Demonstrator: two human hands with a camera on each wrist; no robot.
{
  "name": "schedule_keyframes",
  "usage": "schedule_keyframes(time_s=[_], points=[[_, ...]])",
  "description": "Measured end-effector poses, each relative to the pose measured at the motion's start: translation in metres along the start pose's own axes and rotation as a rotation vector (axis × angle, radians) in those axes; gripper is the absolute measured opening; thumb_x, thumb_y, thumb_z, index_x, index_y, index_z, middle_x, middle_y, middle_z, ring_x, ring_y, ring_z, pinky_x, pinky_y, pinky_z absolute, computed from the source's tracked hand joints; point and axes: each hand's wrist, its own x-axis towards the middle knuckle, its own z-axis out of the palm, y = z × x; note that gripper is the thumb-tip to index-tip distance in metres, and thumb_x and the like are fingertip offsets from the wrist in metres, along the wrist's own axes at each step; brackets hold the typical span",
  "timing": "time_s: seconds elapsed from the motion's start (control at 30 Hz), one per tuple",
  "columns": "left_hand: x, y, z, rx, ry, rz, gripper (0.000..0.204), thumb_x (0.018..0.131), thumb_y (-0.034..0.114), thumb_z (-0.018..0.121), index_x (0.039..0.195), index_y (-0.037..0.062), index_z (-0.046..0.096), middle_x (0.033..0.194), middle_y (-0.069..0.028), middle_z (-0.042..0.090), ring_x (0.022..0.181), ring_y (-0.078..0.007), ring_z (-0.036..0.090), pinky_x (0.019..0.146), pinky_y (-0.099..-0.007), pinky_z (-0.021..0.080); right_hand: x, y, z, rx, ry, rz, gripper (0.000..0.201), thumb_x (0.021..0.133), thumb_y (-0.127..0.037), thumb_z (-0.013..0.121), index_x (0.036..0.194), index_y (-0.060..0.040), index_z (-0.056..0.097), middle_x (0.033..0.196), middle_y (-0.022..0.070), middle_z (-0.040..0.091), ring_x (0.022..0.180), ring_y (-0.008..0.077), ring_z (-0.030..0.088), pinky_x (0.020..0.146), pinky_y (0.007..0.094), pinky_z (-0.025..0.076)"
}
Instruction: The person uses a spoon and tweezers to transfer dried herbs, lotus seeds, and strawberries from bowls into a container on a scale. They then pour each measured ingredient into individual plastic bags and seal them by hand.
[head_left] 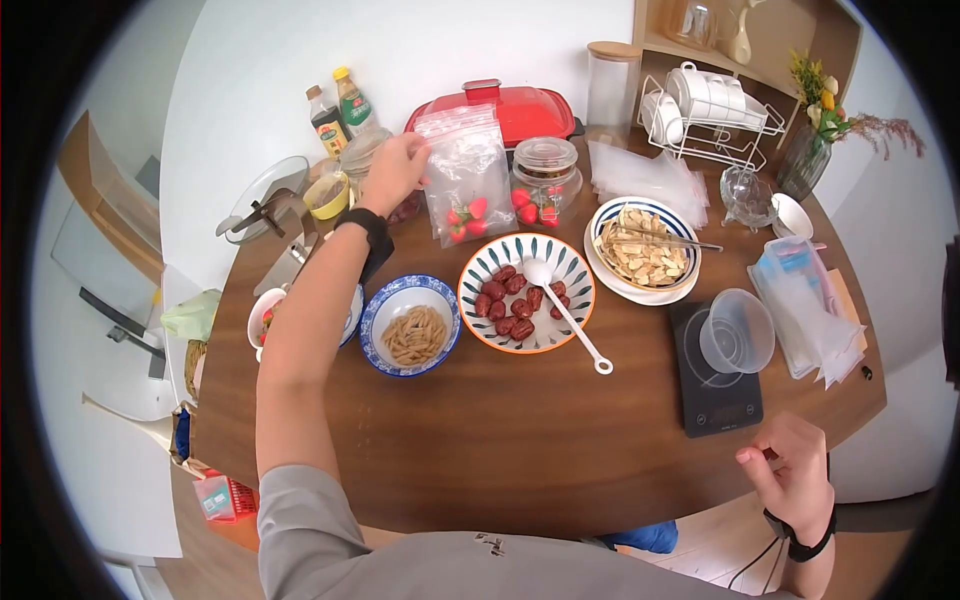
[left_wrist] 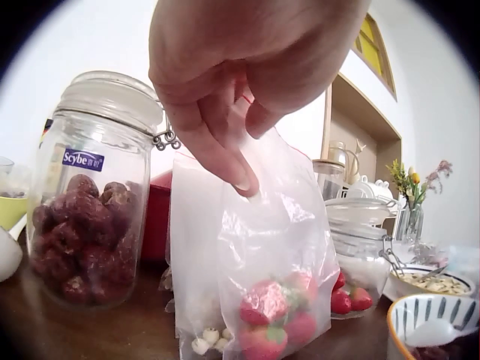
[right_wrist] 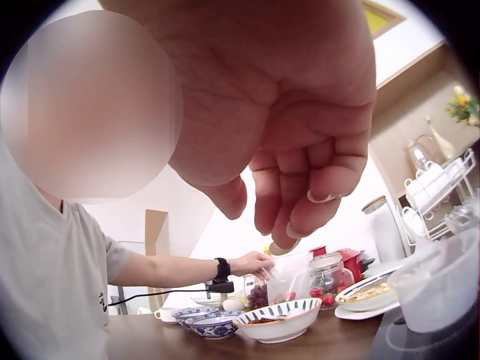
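Observation:
My left hand point(head_left: 393, 176) pinches the top edge of a clear zip bag point(left_wrist: 274, 214) with strawberries point(head_left: 467, 222) at its bottom. The bag stands upright behind the bowls. In the left wrist view a second bag point(left_wrist: 193, 262) with small pale pieces in it stands right behind. Beside that hand is a clip-top jar of dried red dates point(left_wrist: 90, 232). A second clip-top jar point(head_left: 546, 170), with strawberries by it, stands to the bag's right. Over the table's front right edge, my right hand point(head_left: 795, 468) hangs loosely curled and holds nothing, near a black kitchen scale point(head_left: 715, 415).
A clear plastic tub point(head_left: 737, 330) sits on the scale. In front are a bowl of red dates point(head_left: 480, 257) with a white spoon point(head_left: 572, 325), a blue-rimmed bowl point(head_left: 370, 325) of brown pieces, and a plate of dried slices point(head_left: 640, 262). A red pot point(head_left: 535, 115) stands behind.

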Motion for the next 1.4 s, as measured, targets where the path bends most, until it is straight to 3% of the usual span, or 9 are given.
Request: schedule_keyframes(time_s=[0.03, 0.1, 0.17, 0.23, 0.3, 0.4, 0.67, 1.07, 1.4], points=[[-0.005, 0.003, 0.002, 0.0, 0.0, 0.0, 0.025, 0.093, 0.019, 0.058, 0.104, -0.0036, 0.063, 0.085, -0.0087, 0.069, 0.061, -0.017, 0.067, 0.055, -0.0298, 0.053, -0.002, 0.001, 0.001, 0.0, 0.0, 0.0, 0.029, 0.078, -0.017, 0.076, 0.064, -0.0037, 0.055, 0.058, 0.0078, 0.054, 0.051, 0.0257, 0.051, 0.047, 0.0341, 0.037], [-0.018, 0.011, 0.009, 0.438, 0.4, 0.574, 0.027, 0.088, 0.015, 0.063, 0.111, 0.0011, 0.061, 0.089, -0.011, 0.068, 0.064, -0.0249, 0.066, 0.059, -0.0366, 0.052, -0.005, 0.003, 0.004, 0.023, 0.001, 0.026, 0.028, 0.076, -0.015, 0.077, 0.064, -0.0037, 0.055, 0.058, 0.0077, 0.054, 0.051, 0.0256, 0.052, 0.047, 0.0342, 0.038], [-0.032, 0.009, 0.015, 0.432, 0.19, 0.583, 0.025, 0.085, 0.018, 0.066, 0.106, 0.0039, 0.064, 0.086, -0.0124, 0.067, 0.067, -0.0281, 0.066, 0.062, -0.0393, 0.052, -0.005, 0.004, 0.004, 0.025, -0.009, 0.019, 0.027, 0.076, -0.014, 0.077, 0.064, -0.0037, 0.055, 0.057, 0.0078, 0.054, 0.051, 0.0256, 0.053, 0.047, 0.0341, 0.038], [-0.043, 0.007, 0.023, 0.424, -0.02, 0.584, 0.023, 0.081, 0.021, 0.069, 0.1, 0.0067, 0.067, 0.083, -0.0138, 0.067, 0.069, -0.0313, 0.065, 0.064, -0.042, 0.051, -0.007, 0.005, 0.005, 0.027, -0.021, 0.01, 0.026, 0.075, -0.013, 0.077, 0.064, -0.0037, 0.055, 0.057, 0.0078, 0.054, 0.051, 0.0256, 0.053, 0.047, 0.034, 0.038], [-0.047, 0.01, 0.037, 0.658, -0.506, 0.319, 0.022, 0.078, 0.03, 0.071, 0.082, 0.0084, 0.069, 0.077, -0.015, 0.067, 0.071, -0.033, 0.066, 0.065, -0.0436, 0.052, -0.007, 0.005, 0.005, 0.022, -0.019, 0.009, 0.025, 0.073, -0.011, 0.078, 0.064, -0.0036, 0.056, 0.057, 0.0078, 0.054, 0.051, 0.0252, 0.054, 0.047, 0.0336, 0.039], [-0.042, 0.01, 0.054, 0.776, -0.601, 0.287, 0.024, 0.077, 0.032, 0.072, 0.084, 0.01, 0.068, 0.078, -0.0154, 0.068, 0.08, -0.0355, 0.066, 0.072, -0.0441, 0.053, -0.008, 0.005, 0.007, 0.039, -0.011, 0.022, 0.025, 0.072, -0.011, 0.078, 0.064, -0.0034, 0.056, 0.057, 0.0079, 0.055, 0.051, 0.0251, 0.054, 0.047, 0.0332, 0.039], [-0.03, -0.01, 0.078, 0.963, -0.365, 0.407, 0.031, 0.077, 0.033, 0.074, 0.081, 0.0034, 0.068, 0.08, -0.0157, 0.069, 0.079, -0.0333, 0.068, 0.07, -0.0425, 0.055, -0.012, 0.007, 0.006, 0.041, -0.027, 0.048, 0.025, 0.074, -0.012, 0.078, 0.064, -0.0028, 0.056, 0.057, 0.0085, 0.055, 0.051, 0.0252, 0.054, 0.047, 0.0334, 0.04], [-0.04, -0.006, 0.07, 1.156, -0.649, 0.451, 0.018, 0.085, 0.01, 0.055, 0.087, 0.0046, 0.071, 0.094, -0.0147, 0.07, 0.089, -0.0298, 0.07, 0.073, -0.0416, 0.056, -0.031, 0.015, 0.014, 0.106, -0.022, 0.151, 0.024, 0.076, -0.008, 0.076, 0.065, -0.0015, 0.056, 0.059, 0.0096, 0.055, 0.05, 0.0234, 0.053, 0.046, 0.0313, 0.039], [-0.039, -0.001, 0.064, 1.021, -0.831, 0.128, 0.04, 0.089, 0.009, 0.049, 0.128, 0.0, 0.051, 0.123, -0.023, 0.058, 0.11, -0.0373, 0.061, 0.088, -0.0461, 0.052, -0.034, 0.019, 0.022, 0.149, -0.041, 0.146, 0.023, 0.077, -0.007, 0.076, 0.066, -0.0004, 0.057, 0.059, 0.0101, 0.054, 0.048, 0.0221, 0.05, 0.043, 0.0299, 0.037]])
